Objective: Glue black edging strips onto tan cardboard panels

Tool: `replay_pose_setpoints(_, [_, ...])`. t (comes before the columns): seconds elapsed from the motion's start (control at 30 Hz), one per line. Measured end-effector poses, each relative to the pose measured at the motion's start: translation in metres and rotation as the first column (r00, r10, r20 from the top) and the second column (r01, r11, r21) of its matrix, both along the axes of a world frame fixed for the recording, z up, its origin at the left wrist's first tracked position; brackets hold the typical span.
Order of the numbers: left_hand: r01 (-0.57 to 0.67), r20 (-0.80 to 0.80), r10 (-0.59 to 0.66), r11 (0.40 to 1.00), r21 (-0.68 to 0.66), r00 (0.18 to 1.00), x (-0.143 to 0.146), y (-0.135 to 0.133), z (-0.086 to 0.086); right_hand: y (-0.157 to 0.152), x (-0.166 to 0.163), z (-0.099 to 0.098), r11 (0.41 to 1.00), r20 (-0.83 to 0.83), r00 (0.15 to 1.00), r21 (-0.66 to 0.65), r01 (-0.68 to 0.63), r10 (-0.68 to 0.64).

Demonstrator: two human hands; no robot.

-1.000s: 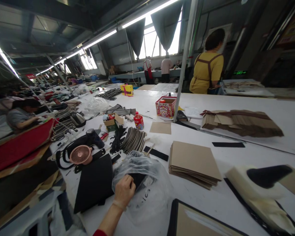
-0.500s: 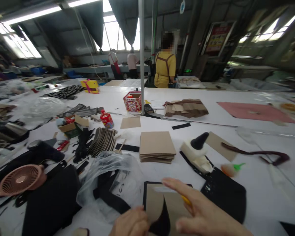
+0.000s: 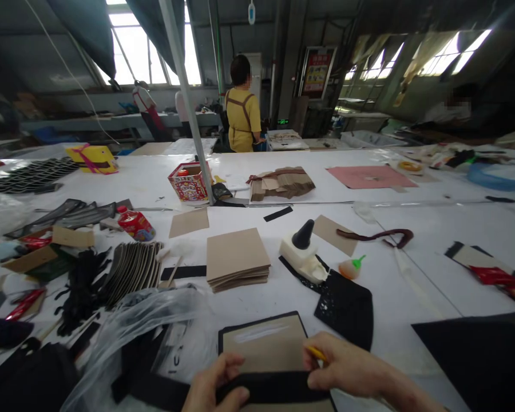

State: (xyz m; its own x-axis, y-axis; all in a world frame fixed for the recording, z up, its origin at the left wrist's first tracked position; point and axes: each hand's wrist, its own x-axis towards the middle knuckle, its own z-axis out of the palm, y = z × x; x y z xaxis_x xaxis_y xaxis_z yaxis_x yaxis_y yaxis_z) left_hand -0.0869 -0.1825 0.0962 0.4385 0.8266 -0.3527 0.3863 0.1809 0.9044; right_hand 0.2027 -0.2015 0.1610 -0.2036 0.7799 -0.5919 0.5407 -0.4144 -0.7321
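Both my hands are at the near edge of the white table [image 3: 283,200]. My left hand [image 3: 214,387] and my right hand [image 3: 347,366] pinch the two ends of a black strip [image 3: 274,393] laid across a brown card panel with a black border [image 3: 264,346]. A small yellow object [image 3: 316,353] sticks out from the fingers of my right hand. A clear plastic bag [image 3: 146,326] with black pieces inside lies just left of my left hand.
A stack of brown card squares [image 3: 237,264], a white glue pot with a black cone [image 3: 302,252] on a black sheet [image 3: 347,303], and fanned black strips [image 3: 131,269] lie beyond. A metal pole [image 3: 187,106] rises mid-table. A person in yellow [image 3: 241,117] stands behind.
My view has swung right. My left hand left the plastic bag and my right hand came in; both now hold the black strip flat across the card panel.
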Motion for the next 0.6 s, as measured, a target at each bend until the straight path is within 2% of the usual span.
replay_pose_setpoints(0.1, [-0.083,0.08,0.103,0.973,-0.217,0.991,0.006,0.008,-0.014,0.006,0.01,-0.02,0.987,-0.056,0.987,-0.073,0.145,-0.149])
replay_pose_setpoints(0.2, [-0.184,0.084,0.222,0.929,-0.322,0.971,0.011,0.016,-0.025,0.015,0.015,-0.043,0.956,-0.134,0.95,-0.129,0.264,-0.281])
replay_pose_setpoints(0.37, [-0.307,-0.015,0.319,0.896,-0.32,0.948,0.014,0.028,-0.034,0.026,0.013,-0.073,0.943,-0.059,0.942,-0.042,0.329,-0.331])
replay_pose_setpoints(0.6, [-0.308,-0.187,0.277,0.938,-0.161,0.942,0.009,0.041,-0.044,0.038,0.01,-0.092,0.944,0.101,0.943,0.132,0.302,-0.316])
